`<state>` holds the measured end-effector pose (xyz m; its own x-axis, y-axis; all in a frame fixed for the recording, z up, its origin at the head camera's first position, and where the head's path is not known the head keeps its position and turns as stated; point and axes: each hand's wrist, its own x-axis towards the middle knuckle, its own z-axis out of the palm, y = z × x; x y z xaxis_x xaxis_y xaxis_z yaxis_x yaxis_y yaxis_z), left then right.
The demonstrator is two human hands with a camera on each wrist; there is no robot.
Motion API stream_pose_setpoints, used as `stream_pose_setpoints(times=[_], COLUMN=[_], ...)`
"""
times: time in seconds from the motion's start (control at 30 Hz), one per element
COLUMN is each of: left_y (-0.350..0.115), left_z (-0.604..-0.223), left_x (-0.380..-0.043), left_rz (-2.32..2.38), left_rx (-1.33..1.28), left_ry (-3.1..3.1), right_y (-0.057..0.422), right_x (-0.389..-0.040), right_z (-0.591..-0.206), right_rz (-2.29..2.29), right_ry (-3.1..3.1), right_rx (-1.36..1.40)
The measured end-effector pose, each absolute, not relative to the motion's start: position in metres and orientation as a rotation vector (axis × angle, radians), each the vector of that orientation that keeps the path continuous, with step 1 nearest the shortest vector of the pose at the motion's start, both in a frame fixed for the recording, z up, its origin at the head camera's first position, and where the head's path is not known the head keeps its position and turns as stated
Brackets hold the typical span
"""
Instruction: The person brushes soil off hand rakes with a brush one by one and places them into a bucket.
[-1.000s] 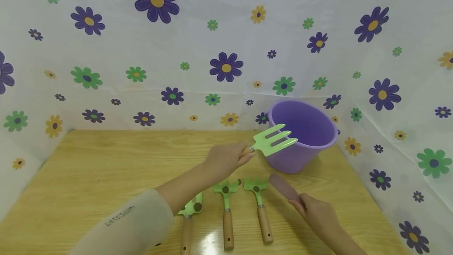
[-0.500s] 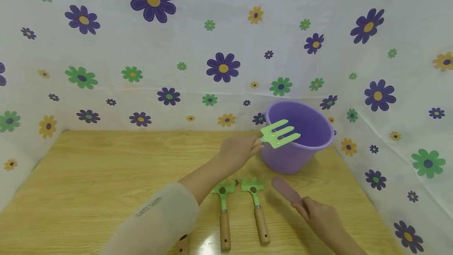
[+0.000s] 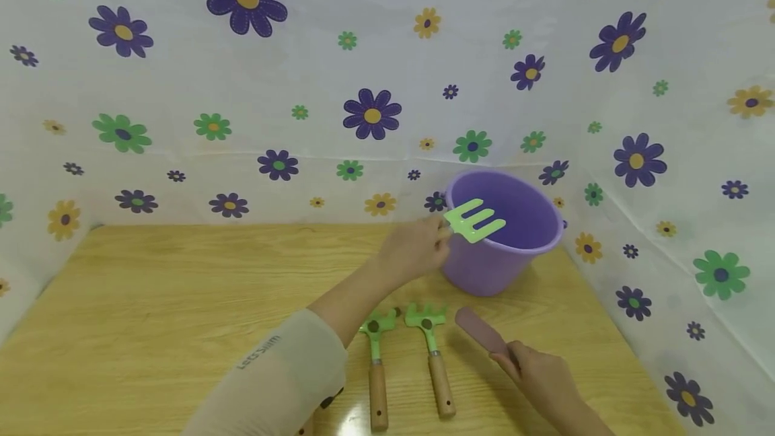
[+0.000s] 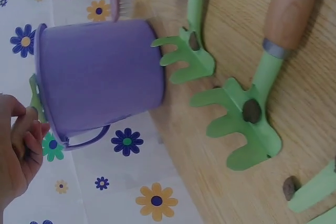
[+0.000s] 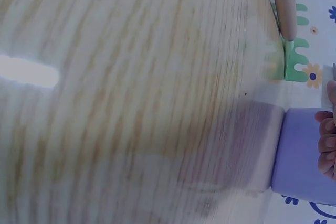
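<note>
1) My left hand has its fingers curled round the handle of the green fork
2) My right hand grips the purple brush; bristles show in the left wrist view
3) Key relation: fork against bucket; bucket stands on the table just beyond and to the right of my left hand, mouth tilted into view
4) Fork's long axis runs rightward and slightly away from me; in the head view the tines cross the bucket's left rim and overlap the mouth; can't tell if metal touches plastic
5) Left hand is nearer the bucket; right hand is on my side of it, farther right
6) Brush's long axis slants away and to my left, so its tip is near the right rake, in front of the bucket
7) Left rake lies beside that one, both handles toward me, dark lumps on the heads
</note>
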<state>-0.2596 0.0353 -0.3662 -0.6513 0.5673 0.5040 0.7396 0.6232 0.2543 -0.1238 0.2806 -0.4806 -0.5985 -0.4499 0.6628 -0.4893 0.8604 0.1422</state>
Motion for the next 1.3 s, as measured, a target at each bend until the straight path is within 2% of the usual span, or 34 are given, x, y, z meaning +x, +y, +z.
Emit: stream_pose_setpoints(times=[0.37, 0.6, 0.93, 1.3], left_y=[0.059, 0.075, 0.088, 0.082], left_z=[-0.340, -0.332, -0.355, -0.359], left_x=[-0.265, -0.271, -0.271, -0.262], left_rz=[-1.171, -1.446, -0.991, -0.584], left_rx=[-0.709, -0.698, -0.746, -0.841], left_ry=[-2.413, -2.497, -2.677, -2.592], right_y=[0.283, 0.286, 0.275, 0.278], right_x=[-0.117, -0.115, -0.121, -0.124], right_z=[-0.479, -0.479, -0.479, -0.480], right_rz=[0.053, 0.068, 0.101, 0.106], right_ry=[-2.326, -2.308, -2.301, -2.328], right_rx=[0.639, 0.635, 0.666, 0.662])
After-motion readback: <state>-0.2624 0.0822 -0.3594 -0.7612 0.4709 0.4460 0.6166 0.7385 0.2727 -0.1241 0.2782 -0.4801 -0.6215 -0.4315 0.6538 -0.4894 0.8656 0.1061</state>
